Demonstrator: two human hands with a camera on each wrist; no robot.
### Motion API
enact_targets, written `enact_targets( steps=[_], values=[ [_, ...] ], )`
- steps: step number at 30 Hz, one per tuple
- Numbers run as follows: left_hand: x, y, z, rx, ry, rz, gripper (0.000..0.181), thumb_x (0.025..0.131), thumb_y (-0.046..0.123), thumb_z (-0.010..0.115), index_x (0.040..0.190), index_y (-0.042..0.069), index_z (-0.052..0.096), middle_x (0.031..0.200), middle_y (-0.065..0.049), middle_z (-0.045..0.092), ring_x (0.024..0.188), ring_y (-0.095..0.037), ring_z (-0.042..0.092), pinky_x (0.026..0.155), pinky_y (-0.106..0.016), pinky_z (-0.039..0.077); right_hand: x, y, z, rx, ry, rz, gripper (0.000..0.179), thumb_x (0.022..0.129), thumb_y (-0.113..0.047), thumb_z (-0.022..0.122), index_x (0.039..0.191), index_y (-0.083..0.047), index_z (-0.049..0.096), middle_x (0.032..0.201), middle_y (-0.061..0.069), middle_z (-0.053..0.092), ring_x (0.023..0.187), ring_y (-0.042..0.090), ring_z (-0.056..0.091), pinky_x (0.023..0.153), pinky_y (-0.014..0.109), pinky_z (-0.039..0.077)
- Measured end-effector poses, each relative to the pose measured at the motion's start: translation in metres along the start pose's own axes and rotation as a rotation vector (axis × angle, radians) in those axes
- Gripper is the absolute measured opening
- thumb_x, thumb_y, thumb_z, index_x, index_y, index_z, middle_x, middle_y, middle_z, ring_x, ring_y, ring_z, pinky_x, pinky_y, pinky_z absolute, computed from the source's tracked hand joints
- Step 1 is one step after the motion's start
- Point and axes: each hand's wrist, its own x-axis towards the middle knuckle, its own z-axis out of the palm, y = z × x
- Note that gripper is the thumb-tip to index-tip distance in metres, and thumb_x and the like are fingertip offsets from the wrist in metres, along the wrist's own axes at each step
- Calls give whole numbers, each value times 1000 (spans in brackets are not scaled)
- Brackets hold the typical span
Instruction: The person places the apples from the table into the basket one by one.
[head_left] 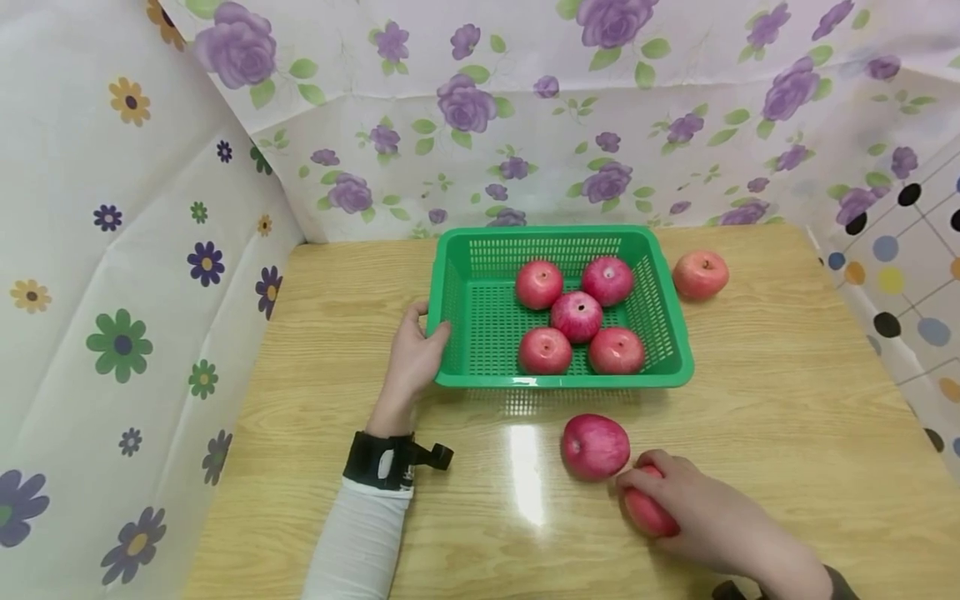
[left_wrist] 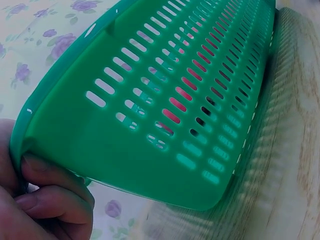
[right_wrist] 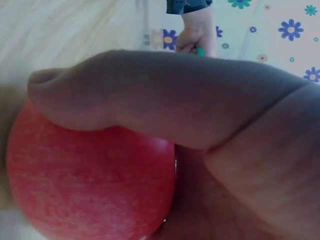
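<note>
My left hand (head_left: 417, 354) grips the left rim of a green plastic basket (head_left: 480, 381), its fingers curled around the edge; the left wrist view shows the slotted side of the basket (left_wrist: 125, 150) near the fingers. Inside lie several red and magenta fruits, among them a pale-red apple (head_left: 545, 351) and a magenta striped fruit (head_left: 577, 317). On the table in front, my right hand (head_left: 701, 512) holds a red apple (head_left: 651, 507), and the right wrist view shows the thumb across that apple (right_wrist: 95, 180). Just left of it lies another magenta fruit (head_left: 596, 447).
A single apple (head_left: 701, 275) stands on the wooden table (head_left: 787, 375) just right of the basket. Flower-print sheets (head_left: 465, 150) hang behind and at the left, and a dotted sheet (head_left: 907, 292) borders the right side.
</note>
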Motion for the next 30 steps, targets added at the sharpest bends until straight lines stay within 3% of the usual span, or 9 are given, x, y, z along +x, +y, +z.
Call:
enact_targets(
  steps=[6, 10, 15, 19, 24, 30],
  values=[
    [2, -1, 1, -16, -2, 7, 43, 101, 17, 54, 141, 8, 40, 104, -31, 67, 90, -43, 70, 72, -50, 59, -6, -2, -23, 21, -34, 16, 66, 69, -24, 87, 125, -43, 58, 113, -7, 51, 91, 15, 50, 67, 32, 50],
    [4, -3, 1, -14, -13, 2, 43, 102, 18, 54, 141, 9, 39, 104, -31, 67, 90, -42, 70, 72, -48, 59, -8, -5, -46, 96, -124, 39, 67, 70, -27, 87, 125, -50, 56, 115, -9, 51, 92, 14, 53, 67, 30, 51],
    [5, -3, 0, -24, -24, -4, 43, 102, 20, 54, 141, 10, 39, 106, -31, 67, 91, -43, 70, 74, -51, 59, -2, -9, -79, 173, -181, -113, 72, 71, -20, 85, 128, -51, 53, 120, -17, 52, 96, 8, 57, 72, 26, 53],
    [5, -2, 0, -28, -22, -6, 43, 102, 20, 55, 141, 10, 39, 107, -31, 66, 92, -43, 70, 75, -52, 58, 11, -15, -105, 186, -172, -228, 71, 72, -17, 84, 129, -48, 53, 119, -19, 52, 99, 7, 57, 76, 27, 54],
    [4, -1, 1, -17, -18, 1, 42, 102, 19, 53, 140, 9, 40, 108, -30, 66, 93, -42, 70, 74, -50, 59, 33, -21, -128, 187, -143, -266, 67, 74, -19, 85, 126, -48, 53, 121, -20, 52, 103, 9, 55, 76, 27, 55],
    [2, -3, -2, -2, -15, 8, 43, 101, 20, 52, 141, 9, 39, 106, -30, 67, 91, -42, 70, 72, -49, 59, 72, -23, -142, 90, 23, -342, 69, 76, -19, 81, 133, -40, 48, 127, -16, 50, 113, 8, 49, 84, 29, 54]
  ],
)
